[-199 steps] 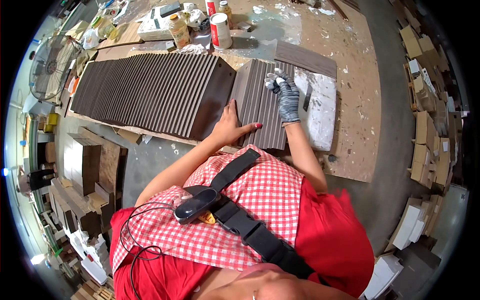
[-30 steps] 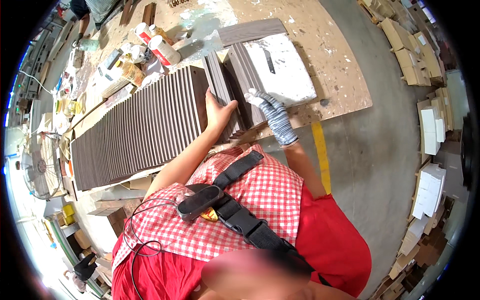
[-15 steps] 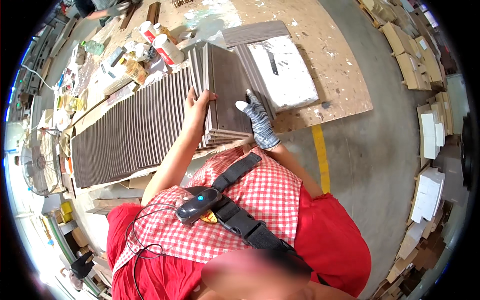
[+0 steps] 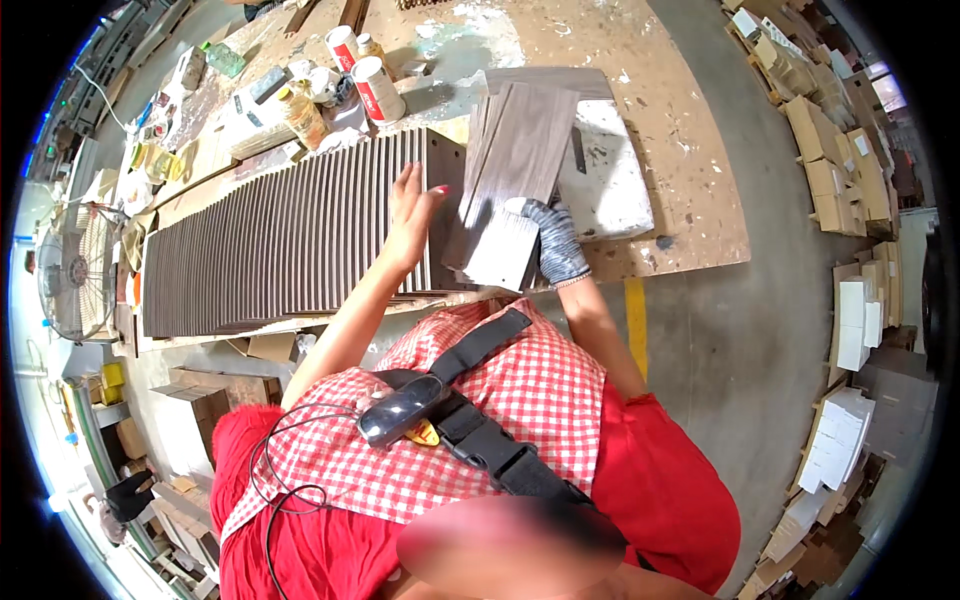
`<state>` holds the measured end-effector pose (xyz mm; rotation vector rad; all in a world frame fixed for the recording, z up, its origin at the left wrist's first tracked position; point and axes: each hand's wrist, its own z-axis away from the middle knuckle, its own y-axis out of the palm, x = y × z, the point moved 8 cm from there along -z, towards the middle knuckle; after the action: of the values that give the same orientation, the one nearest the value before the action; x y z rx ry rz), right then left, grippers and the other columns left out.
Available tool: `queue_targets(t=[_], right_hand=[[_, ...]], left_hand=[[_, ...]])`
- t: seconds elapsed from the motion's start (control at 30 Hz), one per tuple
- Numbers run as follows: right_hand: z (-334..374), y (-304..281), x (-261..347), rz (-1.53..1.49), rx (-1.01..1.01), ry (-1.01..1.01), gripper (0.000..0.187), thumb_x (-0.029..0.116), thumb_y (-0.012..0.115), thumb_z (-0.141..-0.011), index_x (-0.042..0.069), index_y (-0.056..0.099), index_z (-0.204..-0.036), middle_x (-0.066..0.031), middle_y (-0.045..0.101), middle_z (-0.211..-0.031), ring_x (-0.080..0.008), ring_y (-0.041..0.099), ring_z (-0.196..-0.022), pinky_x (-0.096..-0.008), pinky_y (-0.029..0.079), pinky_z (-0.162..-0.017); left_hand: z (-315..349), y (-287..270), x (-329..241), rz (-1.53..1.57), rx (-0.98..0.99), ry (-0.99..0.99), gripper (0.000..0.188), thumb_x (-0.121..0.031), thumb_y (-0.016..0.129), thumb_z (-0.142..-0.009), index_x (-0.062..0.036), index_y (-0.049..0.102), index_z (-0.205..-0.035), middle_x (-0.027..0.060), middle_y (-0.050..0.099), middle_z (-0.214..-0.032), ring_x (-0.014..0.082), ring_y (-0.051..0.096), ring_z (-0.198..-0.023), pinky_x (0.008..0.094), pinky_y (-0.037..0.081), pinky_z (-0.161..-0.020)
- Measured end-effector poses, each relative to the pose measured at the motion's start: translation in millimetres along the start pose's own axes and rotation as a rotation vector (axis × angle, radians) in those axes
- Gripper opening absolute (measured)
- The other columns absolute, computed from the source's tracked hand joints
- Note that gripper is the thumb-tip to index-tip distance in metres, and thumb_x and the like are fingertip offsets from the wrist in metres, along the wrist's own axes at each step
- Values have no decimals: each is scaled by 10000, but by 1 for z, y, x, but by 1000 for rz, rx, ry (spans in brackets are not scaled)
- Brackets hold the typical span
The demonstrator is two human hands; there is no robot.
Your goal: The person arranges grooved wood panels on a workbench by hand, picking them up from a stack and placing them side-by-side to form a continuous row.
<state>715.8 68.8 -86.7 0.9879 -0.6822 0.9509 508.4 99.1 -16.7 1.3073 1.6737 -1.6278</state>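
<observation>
A long row of dark brown wood-grain boards (image 4: 300, 230) stands on edge across the table. My bare left hand (image 4: 410, 215) lies against the top edges at its right end, fingers stretched and thumb apart. Just right of that row, several grey-brown boards (image 4: 525, 135) lean over in a slightly fanned stack, their near end catching the light. My right hand (image 4: 558, 243), in a striped grey glove with a bare thumb tip, grips this stack at its near right edge. The thumb is on the upper face; the other fingers are mostly hidden.
Beyond the stack lies a white slab (image 4: 615, 180) with a dark strip on it. Red-and-white cans (image 4: 378, 92) and a bottle of amber liquid (image 4: 302, 118) stand behind the row on the worktable (image 4: 690, 190). A fan (image 4: 78, 262) is at left; cardboard boxes (image 4: 835, 170) line the right.
The stack of boards has tipped away from the row to the right, its broad face now turned up. My right hand went with it, while my left stays at the row's end, its fingers straighter.
</observation>
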Motion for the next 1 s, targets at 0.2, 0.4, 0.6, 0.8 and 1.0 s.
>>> queue_targets(t=[0.2, 0.4, 0.6, 0.8, 1.0], right_hand=[[-20, 8, 6, 571, -109, -154, 553, 270, 765, -703, -90, 542, -1058, -205, 650, -947, -280, 622, -837, -361, 492, -791], [-11, 16, 12, 1106, -274, -122, 805, 326, 678, -758, -136, 342, -1324, -334, 529, -1198, -392, 570, -1085, -401, 461, -935], [-11, 55, 2, 1198, -203, -149, 871, 212, 648, -807, -111, 110, -1412, -338, 333, -1383, -415, 452, -1218, -387, 393, -1026], [-25, 67, -13, 1321, -166, -279, 870, 100, 608, -817, -109, 16, -1420, -347, 120, -1463, -417, 179, -1380, -377, 209, -1143], [-30, 79, -37, 1302, 30, -519, 789, 116, 497, -888, -55, -35, -1445, -297, -39, -1505, -382, 30, -1416, -375, 109, -1162]], left_hand=[[24, 27, 46, 422, 119, -277, 424, -214, 462, -930, -10, 455, -1301, 217, 356, -1413, 315, 355, -1293, 375, 312, -1064], [37, 72, 12, 685, 475, -331, 680, -397, 414, -980, -23, 137, -1475, 182, 263, -1481, 258, 344, -1318, 379, 255, -1103], [35, 72, 37, 634, 420, -431, 679, -361, 412, -977, -36, 99, -1484, 195, 261, -1478, 254, 363, -1309, 364, 258, -1100], [24, 73, 60, 557, 344, -393, 632, -297, 365, -999, -92, 36, -1497, 237, 152, -1511, 255, 315, -1345, 353, 225, -1111], [19, 72, 77, 230, 363, -219, 635, -331, 342, -1000, -39, 58, -1487, 218, 121, -1524, 291, 205, -1396, 356, 167, -1129]])
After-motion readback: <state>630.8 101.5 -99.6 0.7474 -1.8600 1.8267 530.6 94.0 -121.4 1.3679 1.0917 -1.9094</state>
